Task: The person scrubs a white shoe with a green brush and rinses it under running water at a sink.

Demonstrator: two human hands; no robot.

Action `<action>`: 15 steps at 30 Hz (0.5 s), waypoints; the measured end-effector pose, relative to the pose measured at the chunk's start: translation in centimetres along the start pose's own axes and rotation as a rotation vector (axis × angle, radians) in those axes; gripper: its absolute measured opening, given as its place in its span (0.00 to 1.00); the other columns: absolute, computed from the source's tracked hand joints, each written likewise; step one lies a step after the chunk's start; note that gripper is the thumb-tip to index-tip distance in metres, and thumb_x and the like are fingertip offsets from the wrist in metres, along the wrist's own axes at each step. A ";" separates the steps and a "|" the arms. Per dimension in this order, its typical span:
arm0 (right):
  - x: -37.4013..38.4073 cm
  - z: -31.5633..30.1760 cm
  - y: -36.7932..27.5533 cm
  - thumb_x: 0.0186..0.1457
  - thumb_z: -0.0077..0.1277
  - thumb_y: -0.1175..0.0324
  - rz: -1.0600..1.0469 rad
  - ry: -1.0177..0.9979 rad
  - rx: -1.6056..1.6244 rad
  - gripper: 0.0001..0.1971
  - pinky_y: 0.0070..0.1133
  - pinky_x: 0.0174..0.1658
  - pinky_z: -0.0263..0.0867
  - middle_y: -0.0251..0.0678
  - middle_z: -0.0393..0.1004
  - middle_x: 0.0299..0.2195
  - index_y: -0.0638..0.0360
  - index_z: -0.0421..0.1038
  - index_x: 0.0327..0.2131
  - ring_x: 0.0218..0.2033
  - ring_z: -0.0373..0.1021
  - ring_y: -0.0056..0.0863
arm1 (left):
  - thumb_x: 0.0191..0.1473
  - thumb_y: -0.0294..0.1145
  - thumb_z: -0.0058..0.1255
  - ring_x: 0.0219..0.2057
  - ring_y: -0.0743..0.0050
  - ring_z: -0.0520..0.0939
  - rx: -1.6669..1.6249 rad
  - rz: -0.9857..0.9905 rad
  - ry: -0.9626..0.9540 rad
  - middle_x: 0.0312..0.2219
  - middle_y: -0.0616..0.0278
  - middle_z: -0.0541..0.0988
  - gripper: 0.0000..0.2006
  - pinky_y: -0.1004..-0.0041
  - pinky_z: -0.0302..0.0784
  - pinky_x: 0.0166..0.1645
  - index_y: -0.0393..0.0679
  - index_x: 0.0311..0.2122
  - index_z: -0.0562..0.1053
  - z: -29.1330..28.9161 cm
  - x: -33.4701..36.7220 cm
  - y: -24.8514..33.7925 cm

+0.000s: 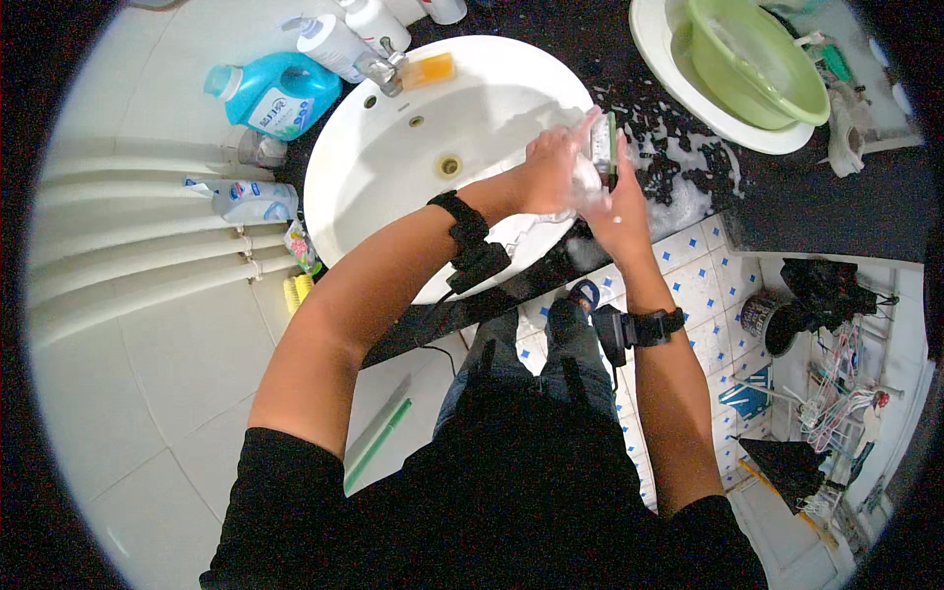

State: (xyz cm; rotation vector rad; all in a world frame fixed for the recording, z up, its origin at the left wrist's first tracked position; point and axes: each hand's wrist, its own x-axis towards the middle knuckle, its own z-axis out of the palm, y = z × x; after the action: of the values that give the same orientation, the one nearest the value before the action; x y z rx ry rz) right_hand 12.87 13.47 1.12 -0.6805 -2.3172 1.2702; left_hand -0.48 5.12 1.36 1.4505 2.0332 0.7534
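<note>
Both hands meet over the right rim of the white oval sink (339, 197). My right hand (621, 216) is closed round a scrub brush (605, 143) with a green back and pale, foam-covered bristles. Against the bristle side, my left hand (553, 169) grips a soapy white cloth (588, 185), its fingers partly blurred and covered in suds. More white fabric trails below the hands along the sink's near edge; whether it is the same piece I cannot tell. Foam (683, 202) lies on the black counter (752, 187) beside my right hand.
A green basin (757, 79) sits in a white one (649, 49) at back right. Behind the sink's left side stand a blue detergent jug (285, 98) and a white pump bottle (329, 44). An orange soap bar (428, 69) rests by the faucet (379, 71).
</note>
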 end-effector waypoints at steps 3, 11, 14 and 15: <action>-0.5 0.6 -3.2 0.38 0.59 0.70 0.181 -0.008 0.047 0.47 0.27 0.48 0.64 0.60 0.67 0.45 0.62 0.43 0.61 0.46 0.69 0.46 | 0.47 0.54 0.53 0.51 0.47 0.62 -0.089 0.112 0.274 0.47 0.41 0.62 0.47 0.58 0.56 0.56 0.47 0.64 0.41 -0.5 -0.5 -2.2; -4.3 1.0 -1.1 0.41 0.56 0.76 0.207 0.268 0.085 0.42 0.25 0.56 0.53 0.54 0.60 0.53 0.71 0.46 0.59 0.53 0.60 0.37 | 0.50 0.69 0.24 0.48 0.66 0.64 -0.700 0.433 0.841 0.47 0.56 0.63 0.43 0.66 0.56 0.52 0.42 0.61 0.49 -7.8 -2.8 6.4; -5.1 1.3 -0.1 0.41 0.54 0.76 0.220 0.363 0.119 0.41 0.24 0.57 0.51 0.51 0.60 0.53 0.71 0.46 0.59 0.54 0.59 0.35 | 0.36 0.83 0.29 0.53 0.66 0.57 -0.960 0.399 0.783 0.52 0.55 0.56 0.62 0.66 0.46 0.59 0.33 0.62 0.39 -10.5 -4.2 10.2; -5.3 1.6 0.7 0.42 0.54 0.76 0.223 0.396 0.082 0.40 0.24 0.57 0.51 0.50 0.60 0.53 0.70 0.46 0.59 0.54 0.59 0.35 | 0.33 0.84 0.29 0.52 0.67 0.58 -0.994 0.393 0.781 0.50 0.55 0.57 0.64 0.66 0.46 0.59 0.31 0.61 0.39 -11.2 -4.8 10.8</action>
State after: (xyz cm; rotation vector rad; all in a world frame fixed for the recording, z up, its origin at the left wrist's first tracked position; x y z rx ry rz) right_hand 16.39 9.58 -0.89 -1.0780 -1.8992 1.1862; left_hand 0.29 1.92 17.32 0.9804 1.3415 2.3491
